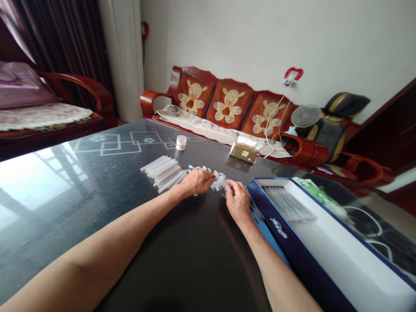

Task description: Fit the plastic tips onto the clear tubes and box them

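Left hand (196, 182), fingertips together, at small white pieces (220, 182); right hand (238, 200), fingers curled, beside blue box (278, 228) (pinch contents, from where I stand, unclear). Whitish tubes (164, 172) left, on dark table (195, 247).

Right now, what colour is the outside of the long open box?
The box is dark blue outside, shown best in the head view.
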{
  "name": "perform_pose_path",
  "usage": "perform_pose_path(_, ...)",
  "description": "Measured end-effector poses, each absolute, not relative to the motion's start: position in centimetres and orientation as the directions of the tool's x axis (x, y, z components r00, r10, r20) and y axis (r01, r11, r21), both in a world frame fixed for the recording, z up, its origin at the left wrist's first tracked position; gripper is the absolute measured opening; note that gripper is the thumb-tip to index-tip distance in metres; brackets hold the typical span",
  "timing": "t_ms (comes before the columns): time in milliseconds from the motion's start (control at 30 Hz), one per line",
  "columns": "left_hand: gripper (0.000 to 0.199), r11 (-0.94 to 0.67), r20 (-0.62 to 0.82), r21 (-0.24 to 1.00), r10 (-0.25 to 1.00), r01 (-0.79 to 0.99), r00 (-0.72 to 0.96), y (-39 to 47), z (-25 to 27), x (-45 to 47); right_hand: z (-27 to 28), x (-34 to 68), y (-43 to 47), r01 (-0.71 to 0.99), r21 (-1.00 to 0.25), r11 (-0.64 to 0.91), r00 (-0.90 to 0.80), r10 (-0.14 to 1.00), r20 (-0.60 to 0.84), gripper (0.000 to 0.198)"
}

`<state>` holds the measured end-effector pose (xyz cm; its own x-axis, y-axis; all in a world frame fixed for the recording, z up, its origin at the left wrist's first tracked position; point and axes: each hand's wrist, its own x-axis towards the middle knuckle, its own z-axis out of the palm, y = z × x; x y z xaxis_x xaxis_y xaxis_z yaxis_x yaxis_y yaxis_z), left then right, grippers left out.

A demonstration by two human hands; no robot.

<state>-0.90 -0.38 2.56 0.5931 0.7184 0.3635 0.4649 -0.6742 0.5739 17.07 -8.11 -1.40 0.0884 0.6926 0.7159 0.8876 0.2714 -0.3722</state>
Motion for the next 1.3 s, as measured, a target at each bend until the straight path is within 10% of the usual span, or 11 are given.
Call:
perform_pose_path(500,0.031,-0.803,0.346,0.425,0.571,0.418,0.745,-0.7,1.8,-0.8,-0.4,16.5,-8.7,0.792,-0.488,0.367,0.037,0.769,0.638,0.019)
perform_pose_path(733,0.026,-0.788,0.340,0.475,0.574,0.391,0.745,-0.9,2.5,-0.7,-0.3,16.4,-8.3,0.137,-0.970,0.200,0.326,0.916,0.235,0.026)
perform_pose_path(933,0.024,-0.817,0.340,0.498,0.492,0.290,0.802,-1.0,2.6,-0.7,0.3,15.9,-8.6,-0.251,-0.958,0.139,0.320,0.946,0.053,0.033)
perform_pose_path(1300,0.025,-0.870,0.344,0.189,0.494,0.456,0.799,-2.0,1.5,0.3,-0.2,15.6,-8.4,-0.233,-0.967,0.107,0.446,0.895,-0.008,0.036)
